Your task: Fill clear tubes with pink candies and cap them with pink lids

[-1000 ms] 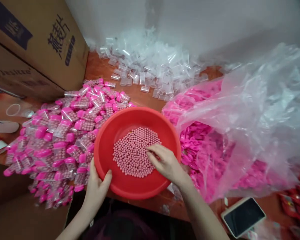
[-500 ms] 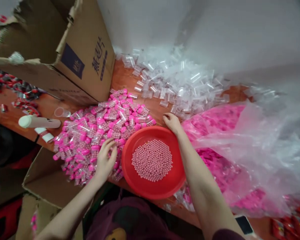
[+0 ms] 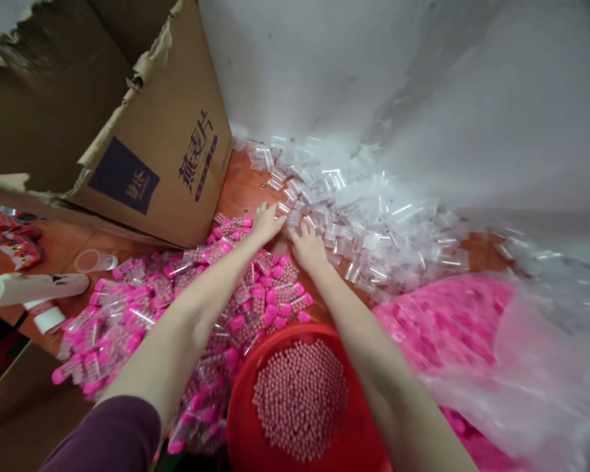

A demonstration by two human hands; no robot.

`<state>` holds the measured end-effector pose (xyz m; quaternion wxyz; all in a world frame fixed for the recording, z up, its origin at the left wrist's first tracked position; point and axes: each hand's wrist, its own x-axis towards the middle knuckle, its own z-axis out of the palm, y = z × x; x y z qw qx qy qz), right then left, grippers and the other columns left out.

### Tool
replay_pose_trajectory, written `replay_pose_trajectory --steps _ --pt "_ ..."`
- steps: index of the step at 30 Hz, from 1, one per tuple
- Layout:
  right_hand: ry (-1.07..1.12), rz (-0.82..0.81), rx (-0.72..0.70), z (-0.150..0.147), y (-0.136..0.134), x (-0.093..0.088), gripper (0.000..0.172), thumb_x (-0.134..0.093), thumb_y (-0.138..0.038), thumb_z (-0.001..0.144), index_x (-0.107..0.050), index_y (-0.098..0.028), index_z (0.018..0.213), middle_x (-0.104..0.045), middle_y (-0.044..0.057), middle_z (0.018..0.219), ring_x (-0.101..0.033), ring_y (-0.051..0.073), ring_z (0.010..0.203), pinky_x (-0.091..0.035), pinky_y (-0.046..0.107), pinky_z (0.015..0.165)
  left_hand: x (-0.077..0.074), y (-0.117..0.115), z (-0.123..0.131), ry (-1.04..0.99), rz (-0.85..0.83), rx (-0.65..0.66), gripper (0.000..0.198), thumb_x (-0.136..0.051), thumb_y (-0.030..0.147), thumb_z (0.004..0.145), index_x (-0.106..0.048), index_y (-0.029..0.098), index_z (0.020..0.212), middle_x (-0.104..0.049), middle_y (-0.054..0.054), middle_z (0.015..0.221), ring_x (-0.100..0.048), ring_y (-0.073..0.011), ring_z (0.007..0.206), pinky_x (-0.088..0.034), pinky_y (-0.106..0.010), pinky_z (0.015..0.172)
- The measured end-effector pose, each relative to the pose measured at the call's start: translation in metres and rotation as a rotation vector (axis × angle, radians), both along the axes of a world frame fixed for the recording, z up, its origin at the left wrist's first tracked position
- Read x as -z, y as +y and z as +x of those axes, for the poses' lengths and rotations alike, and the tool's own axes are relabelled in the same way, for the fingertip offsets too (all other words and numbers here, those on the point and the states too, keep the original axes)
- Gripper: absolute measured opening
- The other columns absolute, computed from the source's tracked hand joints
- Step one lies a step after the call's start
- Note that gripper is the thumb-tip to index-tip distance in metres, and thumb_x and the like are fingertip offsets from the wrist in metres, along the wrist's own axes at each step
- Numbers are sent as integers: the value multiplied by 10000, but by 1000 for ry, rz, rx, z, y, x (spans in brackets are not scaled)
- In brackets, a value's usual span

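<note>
My left hand (image 3: 268, 224) reaches to the near left edge of a heap of clear plastic tubes (image 3: 344, 210). Its thumb and fingers close around one tube (image 3: 283, 208). Just to the right, my right hand (image 3: 309, 249) has its fingers apart, with the tips touching another clear tube (image 3: 294, 218). Under and beside my left forearm lies a pile of filled tubes (image 3: 142, 298) with pink caps and pink beads inside. A red basin (image 3: 240, 393) of loose pink beads (image 3: 299, 400) stands between my forearms, cut off by the lower edge.
A torn-topped cardboard box (image 3: 177, 164) stands at the left against the wall (image 3: 373, 78). A plastic bag of pink caps (image 3: 452, 314) lies on the right. A pale bottle (image 3: 34, 290) and a clear plastic cup (image 3: 89, 261) are on the left of the orange table (image 3: 240, 174).
Both hands have moved forward to the clear tubes, the left from beside the filled tubes, the right from the basin's far rim. The view has shifted forward, so the basin sits lower.
</note>
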<state>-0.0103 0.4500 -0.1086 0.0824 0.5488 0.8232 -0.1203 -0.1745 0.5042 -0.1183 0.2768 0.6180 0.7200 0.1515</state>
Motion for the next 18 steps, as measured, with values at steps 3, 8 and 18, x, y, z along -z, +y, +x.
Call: replay_pose_trajectory --steps 3,8,18 --pt "-74 53 -52 -2 10 16 542 -383 -225 1086 -507 -207 1613 -378 255 1725 -414 434 1540 -484 608 1086 6 16 18 36 -93 5 635 -577 482 1015 -540 161 1561 -498 -225 1617 -486 -405 1507 -443 -509 1215" --pt "-112 112 -184 35 8 31 480 -384 -230 1095 -614 -114 1500 -624 269 1472 -612 358 1231 -483 464 973 5 6 52 13 -165 130 452 -509 400 1039 -677 128 1358 -598 -223 1437 -575 -367 1393 -464 -470 1200" --pt "41 443 -538 157 -77 53 301 -683 -239 988 -785 -241 1270 -739 159 1237 -607 298 1135 -443 392 950 -9 15 47 -468 -415 636 228 -715 361 956 -819 187 1059 -799 -26 913 -744 -143 786 -597 -241 740"
